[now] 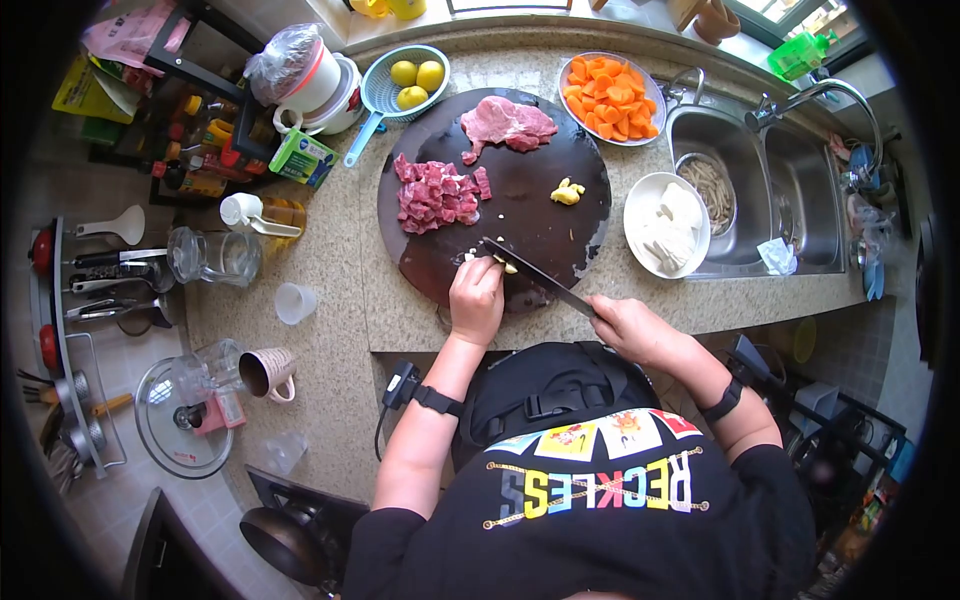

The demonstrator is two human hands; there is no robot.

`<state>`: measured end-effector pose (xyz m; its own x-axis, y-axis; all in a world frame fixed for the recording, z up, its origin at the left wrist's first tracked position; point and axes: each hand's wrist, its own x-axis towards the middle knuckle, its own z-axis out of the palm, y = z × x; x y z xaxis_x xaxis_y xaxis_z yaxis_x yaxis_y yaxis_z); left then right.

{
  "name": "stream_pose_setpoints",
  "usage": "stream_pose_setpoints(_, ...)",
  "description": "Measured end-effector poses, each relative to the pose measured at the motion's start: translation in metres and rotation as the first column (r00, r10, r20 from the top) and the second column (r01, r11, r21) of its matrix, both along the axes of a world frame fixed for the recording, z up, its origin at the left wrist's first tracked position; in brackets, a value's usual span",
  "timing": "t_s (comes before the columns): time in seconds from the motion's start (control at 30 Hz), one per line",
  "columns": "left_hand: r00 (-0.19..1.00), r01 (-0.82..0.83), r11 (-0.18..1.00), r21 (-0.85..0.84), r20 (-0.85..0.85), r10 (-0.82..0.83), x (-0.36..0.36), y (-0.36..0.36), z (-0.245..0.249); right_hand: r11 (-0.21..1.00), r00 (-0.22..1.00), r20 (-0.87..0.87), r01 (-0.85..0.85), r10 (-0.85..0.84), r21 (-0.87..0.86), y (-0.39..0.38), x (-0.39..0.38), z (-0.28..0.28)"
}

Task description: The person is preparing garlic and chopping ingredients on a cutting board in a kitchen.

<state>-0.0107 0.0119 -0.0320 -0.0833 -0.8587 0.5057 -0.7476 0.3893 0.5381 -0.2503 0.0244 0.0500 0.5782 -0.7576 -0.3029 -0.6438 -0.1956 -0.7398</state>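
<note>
My right hand [632,330] grips the handle of a kitchen knife [545,280], its dark blade slanting up and left over the round dark cutting board [530,210]. At the board's near edge, my left hand [477,300] is closed, fingertips pressed down beside the blade on a small pale piece that looks like a garlic clove [510,267]. Tiny pale bits lie around the fingertips. Farther up the board are a heap of cubed red meat [435,195], a larger slab of meat [508,126] and a knob of peeled ginger [567,191].
Behind the board stand a blue colander [376,92] with yellow-green fruit and a bowl of sliced carrots [612,98]. To the right, a white bowl [640,205] holds white pieces beside the double sink [810,190]. A mug [270,372] and plastic cup [295,303] are at left.
</note>
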Motion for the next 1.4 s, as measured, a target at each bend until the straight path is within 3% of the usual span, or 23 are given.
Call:
stream_pose_setpoints(0.13,1.0,-0.01,1.0,-0.001,-0.02,0.01,0.0,0.001,-0.002,0.995,1.0,-0.001,-0.005,0.005,0.095,-0.005,0.0,-0.003)
stream_pose_setpoints(0.23,0.999,-0.022,1.0,0.008,-0.037,0.022,0.001,0.001,-0.005,0.998,0.999,0.011,-0.033,0.032,0.06,-0.004,0.001,-0.017)
stream_pose_setpoints(0.43,0.999,-0.038,0.999,0.011,0.0,0.038,0.002,0.006,-0.009,1.0,0.986,-0.166,-0.02,0.016,-0.022,0.001,0.032,-0.019)
stream_pose_setpoints(0.53,0.999,-0.049,0.999,0.019,-0.007,0.049,0.001,0.006,-0.002,0.998,0.99,-0.139,-0.014,0.004,-0.067,0.002,0.031,-0.023)
stream_pose_setpoints(0.67,0.976,-0.142,0.99,0.005,-0.168,0.141,0.011,0.011,0.011,0.988,0.996,0.04,0.09,-0.085,-0.127,0.011,0.026,-0.028)
stream_pose_setpoints(0.73,0.928,-0.222,0.969,0.112,-0.282,0.245,0.019,0.011,0.018,0.976,0.981,0.095,0.181,-0.17,-0.123,0.011,0.027,-0.023)
stream_pose_setpoints(0.8,0.917,-0.228,0.969,0.099,-0.312,0.248,0.03,0.006,0.013,0.976,0.98,0.112,0.176,-0.162,-0.126,0.009,0.027,-0.025)
stream_pose_setpoints(0.97,0.798,-0.194,0.922,0.335,-0.492,0.347,0.039,0.007,-0.006,0.981,0.984,0.115,0.151,-0.137,-0.126,0.01,0.028,-0.023)
stream_pose_setpoints(1.13,0.841,-0.151,0.935,0.321,-0.455,0.292,0.04,0.024,-0.008,0.986,0.993,0.072,0.101,-0.092,-0.134,0.017,0.026,-0.022)
stream_pose_setpoints(1.2,0.958,-0.175,0.966,0.191,-0.192,0.212,0.041,0.027,-0.003,0.986,0.996,0.056,0.082,-0.075,-0.142,0.017,0.026,-0.021)
stream_pose_setpoints(1.23,0.964,-0.185,0.96,0.211,-0.151,0.218,0.04,0.028,0.001,0.986,0.997,0.038,0.065,-0.06,-0.152,0.017,0.026,-0.021)
stream_pose_setpoints(1.4,0.956,-0.234,0.946,0.226,-0.126,0.267,0.031,0.024,0.002,0.988,0.999,0.028,0.032,-0.028,-0.154,0.016,0.026,-0.017)
